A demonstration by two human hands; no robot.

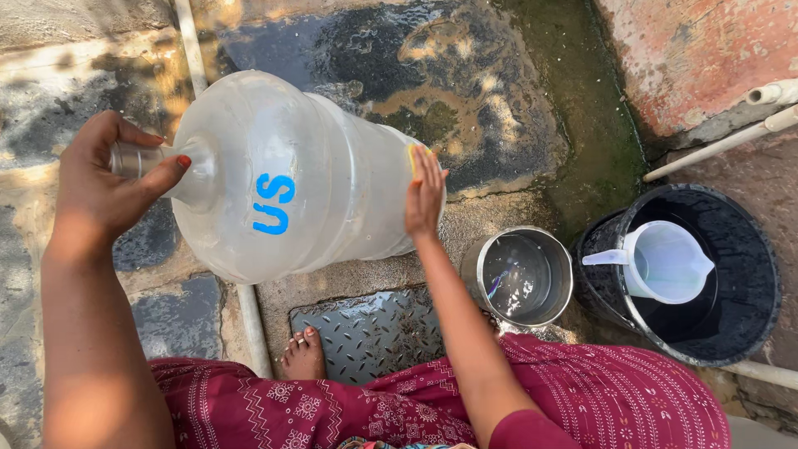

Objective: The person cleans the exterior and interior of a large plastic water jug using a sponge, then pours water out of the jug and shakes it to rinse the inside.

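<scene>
— Clear plastic, big and ribbed: that water jar lies on its side in front of you, held off the ground. Which way does it run?

— Its long axis goes from your left to your right, tilted a little, the narrow neck at the left and the broad base at the right. Your left hand is at the neck, fingers curled round it and the thumb over the top, so that hand is closed on the jar. It is the hand that carries the weight, as far as you can judge.

— And your right hand?

— It lies flat against the base end, fingers nearly straight and close together, pressing a small yellow scrub pad to the plastic. So it is not clenched; it is narrow and open-palmed, with the pad pinned under the fingertips.

— What sits about you?

— Just beside your right forearm stands a steel pot with water in it. Further right, touching it or nearly so, is a black bucket with a white plastic jug inside. Under the jar are wet stone paving and a metal tread plate, with your bare foot at its edge and your maroon printed garment below.
</scene>
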